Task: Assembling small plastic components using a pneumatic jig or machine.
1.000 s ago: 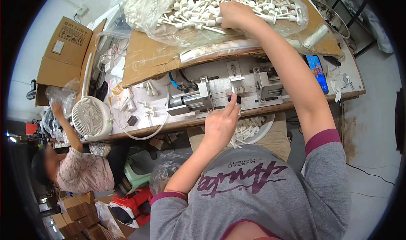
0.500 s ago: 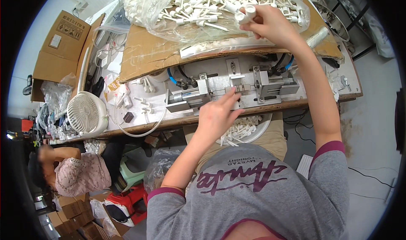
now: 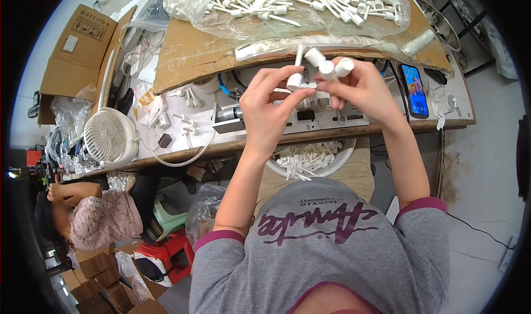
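Both hands meet above a metal fixture (image 3: pixel 229 127) at the bench edge. My left hand (image 3: pixel 264 106) pinches one white plastic stemmed part (image 3: pixel 295 82) between thumb and fingertips, its round head low and its thin stem pointing up. Close beside it, my right hand (image 3: pixel 369 95) is closed on white plastic stemmed parts (image 3: pixel 327 69), with three cylindrical heads showing past the fingers. The hands hide the middle of the fixture and most of the stems on the right. Behind them, more such parts (image 3: pixel 332 4) lie heaped on clear plastic over cardboard (image 3: pixel 191 65).
A bowl (image 3: pixel 349 158) of white pieces rests at my lap under the bench edge. A phone (image 3: pixel 414 90) with a lit screen lies right of the fixture. At left stand a white fan (image 3: pixel 110 137) and a cardboard box (image 3: pixel 83 43). Another person (image 3: pixel 108 220) sits at lower left.
My right hand has come down from the heap with white parts to above the fixture. My left hand has risen from the fixture and now holds one part. The phone has come into sight.
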`<act>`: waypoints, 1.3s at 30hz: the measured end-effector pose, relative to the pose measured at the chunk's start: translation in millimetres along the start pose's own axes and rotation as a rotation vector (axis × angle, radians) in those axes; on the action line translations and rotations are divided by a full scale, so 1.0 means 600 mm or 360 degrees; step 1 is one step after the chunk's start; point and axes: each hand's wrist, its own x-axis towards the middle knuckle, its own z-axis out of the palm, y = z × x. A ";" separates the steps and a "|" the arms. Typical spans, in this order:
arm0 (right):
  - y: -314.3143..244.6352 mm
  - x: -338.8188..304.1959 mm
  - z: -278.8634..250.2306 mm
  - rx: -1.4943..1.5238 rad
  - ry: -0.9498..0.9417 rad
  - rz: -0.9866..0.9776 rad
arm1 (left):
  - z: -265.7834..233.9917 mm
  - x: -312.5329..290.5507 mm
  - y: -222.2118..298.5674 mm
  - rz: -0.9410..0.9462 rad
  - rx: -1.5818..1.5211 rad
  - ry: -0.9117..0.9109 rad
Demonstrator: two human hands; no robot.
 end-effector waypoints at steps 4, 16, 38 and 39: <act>0.022 -0.016 -0.021 0.0201 0.0125 -0.0100 | -0.014 -0.038 -0.003 -0.0112 -0.0155 -0.0179; 0.053 -0.059 0.002 -0.0630 0.0530 -0.0524 | 0.022 -0.133 -0.086 0.0643 0.1057 -0.0459; 0.080 -0.069 0.060 -0.1271 0.0524 -0.1292 | 0.001 -0.090 0.014 0.0257 -0.0034 -0.0271; 0.078 -0.071 0.060 -0.1286 0.0502 -0.1290 | -0.008 -0.090 0.010 0.0095 -0.0098 -0.0365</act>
